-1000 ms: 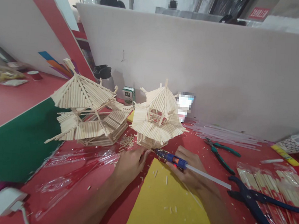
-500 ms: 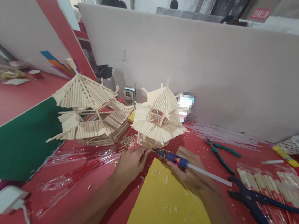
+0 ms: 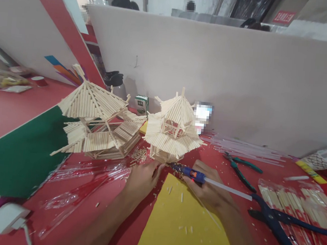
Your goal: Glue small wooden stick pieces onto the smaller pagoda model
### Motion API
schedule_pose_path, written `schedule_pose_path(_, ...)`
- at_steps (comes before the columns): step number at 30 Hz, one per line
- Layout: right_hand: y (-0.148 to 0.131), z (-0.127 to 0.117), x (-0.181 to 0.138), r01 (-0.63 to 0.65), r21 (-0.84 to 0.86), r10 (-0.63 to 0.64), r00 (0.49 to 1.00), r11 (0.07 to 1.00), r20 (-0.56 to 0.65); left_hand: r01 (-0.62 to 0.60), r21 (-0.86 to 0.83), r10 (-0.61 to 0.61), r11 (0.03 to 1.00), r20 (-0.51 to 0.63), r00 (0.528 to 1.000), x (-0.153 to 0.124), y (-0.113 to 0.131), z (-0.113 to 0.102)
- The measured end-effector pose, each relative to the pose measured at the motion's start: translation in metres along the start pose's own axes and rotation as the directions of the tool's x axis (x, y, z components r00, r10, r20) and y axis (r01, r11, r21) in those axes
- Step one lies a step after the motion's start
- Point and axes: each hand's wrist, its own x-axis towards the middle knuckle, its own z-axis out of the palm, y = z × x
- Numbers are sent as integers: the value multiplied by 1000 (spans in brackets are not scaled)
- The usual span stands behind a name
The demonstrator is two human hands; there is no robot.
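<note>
My right hand (image 3: 207, 189) is closed around a blue hot glue gun (image 3: 192, 173) with a white glue stick sticking out behind it; the nozzle points at the base of a small pavilion model built of wooden sticks (image 3: 172, 133). My left hand (image 3: 143, 178) rests on the red table beside the model's base, fingers curled toward it; whether they pinch anything is hidden. A larger stick pavilion (image 3: 97, 122) stands to the left. A yellow sheet (image 3: 183, 227) lies under my forearms.
Green-handled pliers (image 3: 241, 165) and large dark cutters (image 3: 280, 224) lie to the right, next to packs of sticks (image 3: 296, 202) and clear glue sticks (image 3: 244, 146). A green sheet (image 3: 20, 155), plastic wrap (image 3: 89, 181) and a white charger (image 3: 3, 219) sit left. A grey partition (image 3: 227, 78) backs the table.
Almost nothing moved; both hands stay at the small model's base. The view has shifted very slightly.
</note>
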Motion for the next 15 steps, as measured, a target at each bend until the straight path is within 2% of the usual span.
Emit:
schedule_pose_path(4, -1, -3, 0, 8, -7, -8, 1000, 1000, 3, -1, 7, 1, 1000, 9, 1000, 0, 0, 0)
schedule_pose_path(11, -6, -7, 0, -60, 25, 61, 998, 998, -33, 3, 9, -3, 1000, 3, 1000, 0, -1, 4)
schedule_pose_path(15, -7, -7, 0, -45, 12, 45, 999, 999, 0, -5, 1, 5, 1000, -18, 1000, 0, -1, 6)
